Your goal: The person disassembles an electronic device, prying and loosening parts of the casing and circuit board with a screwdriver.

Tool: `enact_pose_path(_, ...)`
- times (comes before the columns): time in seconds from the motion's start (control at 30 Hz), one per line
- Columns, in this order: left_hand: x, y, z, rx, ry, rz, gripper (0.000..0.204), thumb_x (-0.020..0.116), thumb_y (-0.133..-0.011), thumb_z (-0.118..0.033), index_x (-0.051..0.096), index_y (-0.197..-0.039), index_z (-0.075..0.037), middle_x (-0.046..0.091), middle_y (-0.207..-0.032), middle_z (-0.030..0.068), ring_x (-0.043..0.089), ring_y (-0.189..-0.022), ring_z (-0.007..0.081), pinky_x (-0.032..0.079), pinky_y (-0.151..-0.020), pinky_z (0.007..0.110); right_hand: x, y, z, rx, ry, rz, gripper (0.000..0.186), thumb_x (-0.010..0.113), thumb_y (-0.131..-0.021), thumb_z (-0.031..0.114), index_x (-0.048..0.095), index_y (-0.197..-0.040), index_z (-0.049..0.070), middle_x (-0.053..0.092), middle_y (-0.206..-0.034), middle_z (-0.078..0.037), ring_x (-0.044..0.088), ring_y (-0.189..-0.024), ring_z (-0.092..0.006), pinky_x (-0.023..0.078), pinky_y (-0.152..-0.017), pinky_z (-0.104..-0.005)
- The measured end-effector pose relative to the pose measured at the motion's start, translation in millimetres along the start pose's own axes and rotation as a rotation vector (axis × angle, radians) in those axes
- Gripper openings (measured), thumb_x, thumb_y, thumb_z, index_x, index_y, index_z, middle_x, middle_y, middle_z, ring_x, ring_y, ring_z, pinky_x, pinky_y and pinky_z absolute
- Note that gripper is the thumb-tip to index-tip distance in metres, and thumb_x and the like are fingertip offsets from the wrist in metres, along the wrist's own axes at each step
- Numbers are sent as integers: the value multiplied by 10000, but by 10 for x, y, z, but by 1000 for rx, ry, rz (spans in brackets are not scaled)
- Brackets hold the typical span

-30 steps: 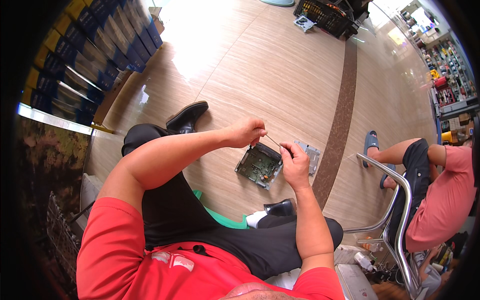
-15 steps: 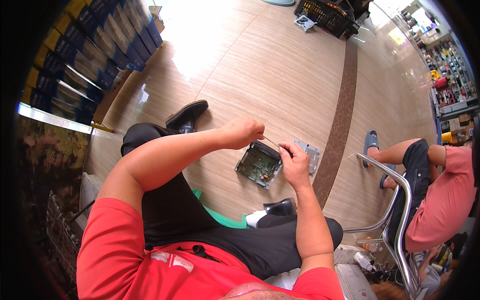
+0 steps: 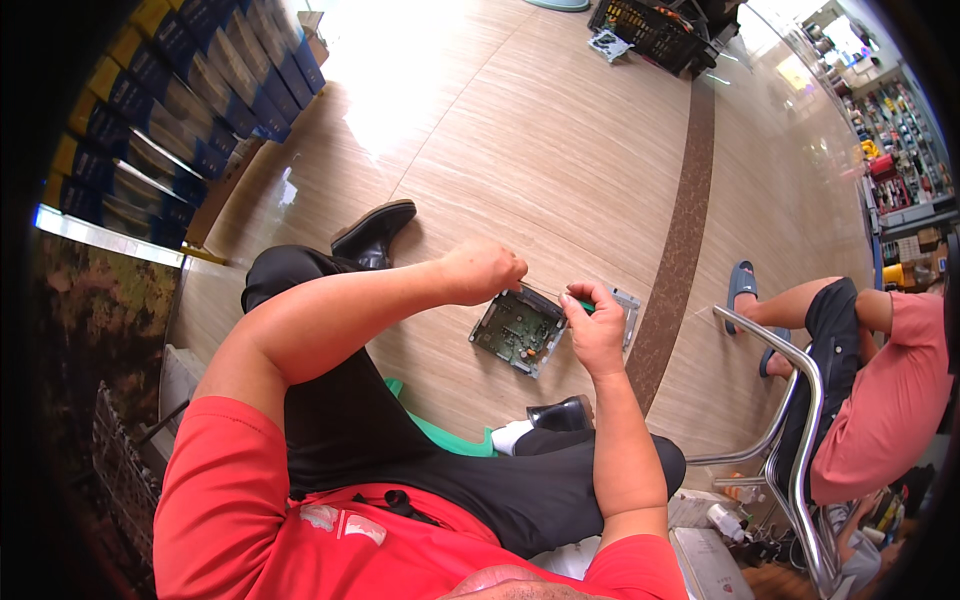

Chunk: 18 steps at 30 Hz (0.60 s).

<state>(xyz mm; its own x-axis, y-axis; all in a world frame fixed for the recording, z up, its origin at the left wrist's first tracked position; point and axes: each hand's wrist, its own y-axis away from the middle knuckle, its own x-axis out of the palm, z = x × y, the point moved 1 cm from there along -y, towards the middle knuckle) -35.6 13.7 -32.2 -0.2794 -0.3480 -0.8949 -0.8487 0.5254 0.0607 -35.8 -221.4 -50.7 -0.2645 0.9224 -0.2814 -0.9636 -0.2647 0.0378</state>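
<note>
An opened metal-cased electronic unit (image 3: 517, 332) with a green circuit board lies on the floor between my legs. My left hand (image 3: 485, 272) is closed at its far left corner, and what the fingers pinch is hidden. My right hand (image 3: 597, 325) is closed at the unit's right side, around a tool with a green handle (image 3: 587, 306). Between the two hands, a thin shaft seems to run along the unit's far edge; its tip cannot be made out. A grey metal cover plate (image 3: 630, 312) rests on the floor, partly behind my right hand.
To the right, a person in a pink shirt (image 3: 880, 400) sits on a chair with a metal frame (image 3: 815, 400). A black crate (image 3: 650, 38) stands at the far side. Blue and yellow boxes (image 3: 180, 100) line the left. Something green (image 3: 440, 435) lies under my legs.
My left hand has lowered slightly toward the unit's far corner. My right hand has turned a little, and the green handle now shows in it. The thin shaft sits lower, against the unit's edge.
</note>
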Motion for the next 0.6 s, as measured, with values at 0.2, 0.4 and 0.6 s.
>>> enact_pose_path(0.2,44,10,43,1,21,9,243,650,-920,-283,620,-866,-48,676,-843,175,667,-813,384,522,-705,483,34,-5,-24,-57,82,-38,106,704,-919,89,671,-977,6,643,-795,17,546,-656,-39,460,-574,-214)
enact_pose_path(0.4,22,17,13,-16,51,8,229,645,-924,-270,622,-869,-49,674,-841,178,662,-811,390,516,-706,491,30,11,71,-74,122,-33,142,709,-898,97,672,-985,-10,683,-855,-62,626,-761,-125,509,-697,-276)
enact_pose_path(0.6,48,18,40,-8,80,-6,213,644,-922,-252,627,-871,-47,672,-833,178,657,-806,393,510,-702,490,26,14,118,-57,127,-13,169,712,-879,95,670,-995,-21,709,-901,-129,681,-833,-191,532,-771,-316)
